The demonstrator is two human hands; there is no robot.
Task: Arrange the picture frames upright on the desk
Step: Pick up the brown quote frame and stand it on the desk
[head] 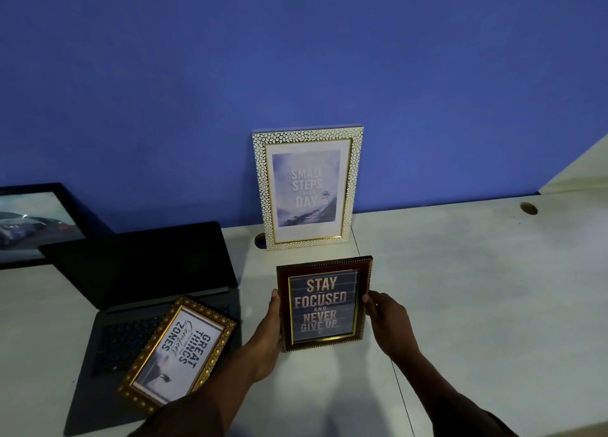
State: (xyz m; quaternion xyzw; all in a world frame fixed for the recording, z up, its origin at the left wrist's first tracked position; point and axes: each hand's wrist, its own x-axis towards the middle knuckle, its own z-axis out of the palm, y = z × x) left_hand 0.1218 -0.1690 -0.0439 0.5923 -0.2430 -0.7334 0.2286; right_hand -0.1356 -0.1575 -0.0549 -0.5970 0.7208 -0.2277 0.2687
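Note:
A dark red frame (324, 303) reading "Stay focused and never give up" is held upright above the white desk (477, 288). My left hand (268, 331) grips its left edge and my right hand (388, 321) grips its right edge. Behind it a white pebble-patterned frame (307, 188) reading "Small steps every day" stands upright against the blue wall. A gold ornate frame (179, 354) lies flat and turned sideways on the laptop's keyboard, to the left of my left forearm.
An open black laptop (141, 272) sits on the desk's left half. A black-framed picture (29, 224) leans at the far left. Cable holes (528, 208) are cut in the desk near the wall. A seam runs down the desk at the right.

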